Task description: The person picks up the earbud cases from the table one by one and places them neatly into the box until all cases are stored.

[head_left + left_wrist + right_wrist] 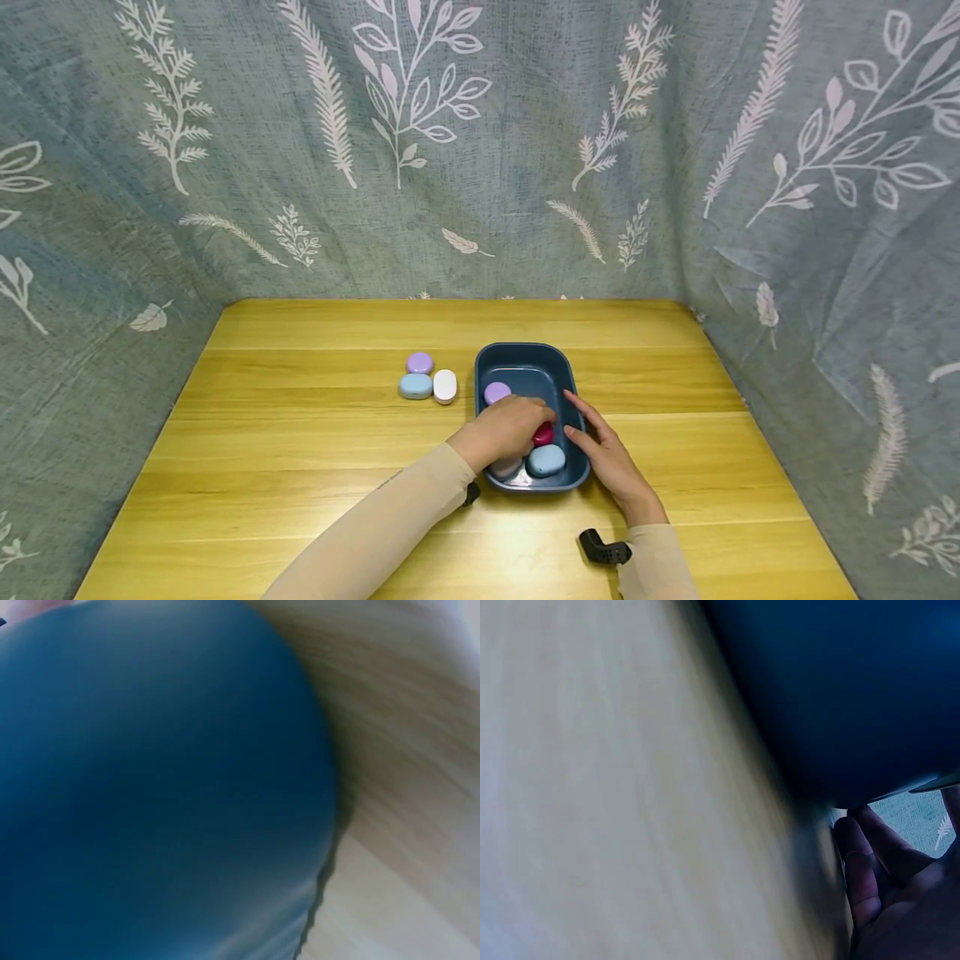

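My left hand (512, 423) reaches over the near-left rim of a dark blue plastic bin (527, 354). Its fingers curl around a small crimson rounded case (543, 434), partly hidden under them. A light blue case (547, 460) lies in front of it in the bin, a lilac case (497, 392) behind the hand. Beneath the left hand a pale case (506, 467) is partly covered. On the right side, my right hand (611, 458) touches the bin's wall with spread fingers, thumb and index tips at the rim; the right wrist view shows its fingers (864, 889) against the outside.
Left of the bin on the wooden table (300, 467), a lilac case (420, 363), a light blue case (416, 386) and a white case (445, 387) sit close together. A patterned blue-green cloth (525, 233) hangs behind and along both sides.
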Tool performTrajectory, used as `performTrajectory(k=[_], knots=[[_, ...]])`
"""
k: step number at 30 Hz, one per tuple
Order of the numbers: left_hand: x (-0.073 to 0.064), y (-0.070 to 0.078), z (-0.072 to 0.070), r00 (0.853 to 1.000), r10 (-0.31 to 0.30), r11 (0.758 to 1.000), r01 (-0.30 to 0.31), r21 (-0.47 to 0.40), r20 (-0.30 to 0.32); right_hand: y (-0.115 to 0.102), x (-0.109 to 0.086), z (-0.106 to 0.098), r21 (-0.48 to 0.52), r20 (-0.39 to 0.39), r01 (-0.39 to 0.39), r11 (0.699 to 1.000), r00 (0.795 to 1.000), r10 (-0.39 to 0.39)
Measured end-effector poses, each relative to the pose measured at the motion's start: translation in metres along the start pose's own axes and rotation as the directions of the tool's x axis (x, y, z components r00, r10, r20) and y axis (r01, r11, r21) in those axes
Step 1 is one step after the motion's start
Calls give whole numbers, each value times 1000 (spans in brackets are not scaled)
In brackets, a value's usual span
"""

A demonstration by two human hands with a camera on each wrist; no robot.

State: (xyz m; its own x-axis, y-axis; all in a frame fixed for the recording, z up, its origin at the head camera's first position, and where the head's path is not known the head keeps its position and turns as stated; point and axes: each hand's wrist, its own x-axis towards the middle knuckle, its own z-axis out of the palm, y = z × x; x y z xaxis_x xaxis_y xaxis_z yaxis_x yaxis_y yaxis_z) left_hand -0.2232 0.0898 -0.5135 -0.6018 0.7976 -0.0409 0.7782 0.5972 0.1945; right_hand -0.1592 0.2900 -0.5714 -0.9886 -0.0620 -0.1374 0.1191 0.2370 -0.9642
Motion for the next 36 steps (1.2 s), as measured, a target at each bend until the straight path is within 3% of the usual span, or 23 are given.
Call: performTrajectory(k=[27,36], knots=[[-21,-10,-16,992,66,994,-56,92,-107,-3,-5,3,9,0,-4,1000,1000,4],[-35,-17,-26,992,51,998,-47,38,-119,-1,-4,4,27,-1,16,1000,1000,-16]])
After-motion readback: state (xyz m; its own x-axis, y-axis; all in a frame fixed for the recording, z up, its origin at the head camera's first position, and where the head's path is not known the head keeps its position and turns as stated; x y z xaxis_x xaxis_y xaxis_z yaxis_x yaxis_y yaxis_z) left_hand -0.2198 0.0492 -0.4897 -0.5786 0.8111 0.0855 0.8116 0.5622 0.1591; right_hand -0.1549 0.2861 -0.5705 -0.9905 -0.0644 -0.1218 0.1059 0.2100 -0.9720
